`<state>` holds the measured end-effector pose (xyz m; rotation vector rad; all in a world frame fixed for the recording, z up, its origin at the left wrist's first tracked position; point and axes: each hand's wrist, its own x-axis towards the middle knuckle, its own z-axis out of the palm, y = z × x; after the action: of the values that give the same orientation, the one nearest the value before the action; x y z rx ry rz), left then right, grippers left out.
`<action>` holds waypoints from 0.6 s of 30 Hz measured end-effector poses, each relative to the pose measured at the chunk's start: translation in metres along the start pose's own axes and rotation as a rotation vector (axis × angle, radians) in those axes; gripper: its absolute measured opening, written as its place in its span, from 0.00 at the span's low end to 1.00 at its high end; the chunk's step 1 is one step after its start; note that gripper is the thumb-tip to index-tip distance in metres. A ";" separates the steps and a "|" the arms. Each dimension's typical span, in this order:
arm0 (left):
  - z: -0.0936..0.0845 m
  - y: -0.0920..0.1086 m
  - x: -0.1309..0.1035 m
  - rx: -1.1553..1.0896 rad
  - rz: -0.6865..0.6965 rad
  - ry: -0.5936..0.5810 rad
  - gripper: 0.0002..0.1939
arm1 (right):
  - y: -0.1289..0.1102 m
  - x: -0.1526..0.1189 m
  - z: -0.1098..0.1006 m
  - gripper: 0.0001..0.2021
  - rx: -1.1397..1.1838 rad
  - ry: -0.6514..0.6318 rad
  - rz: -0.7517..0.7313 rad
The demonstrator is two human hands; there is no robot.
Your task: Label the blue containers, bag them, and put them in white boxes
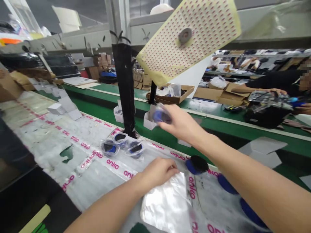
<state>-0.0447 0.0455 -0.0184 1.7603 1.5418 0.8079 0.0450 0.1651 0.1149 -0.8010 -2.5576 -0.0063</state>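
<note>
The right hand (181,123) grips a wrapped blue piece (160,115) from the near side by an open white box (147,123), likely leaving its front clear — the left hand (158,171) curls at the plastic bags (167,204), perhaps steadying them; whether it pinches, I cannot tell

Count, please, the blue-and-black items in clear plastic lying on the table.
3, grouped near the black post: left item, back item and right item. Others may be hidden behind the right forearm.
</note>
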 end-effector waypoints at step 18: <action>-0.003 0.001 0.001 0.099 -0.028 -0.130 0.14 | -0.016 0.071 0.108 0.16 -0.241 -0.148 0.069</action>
<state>-0.0466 0.0464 -0.0157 1.8200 1.5387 0.6002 -0.0607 0.2052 0.0507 -1.0136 -2.7003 -0.2472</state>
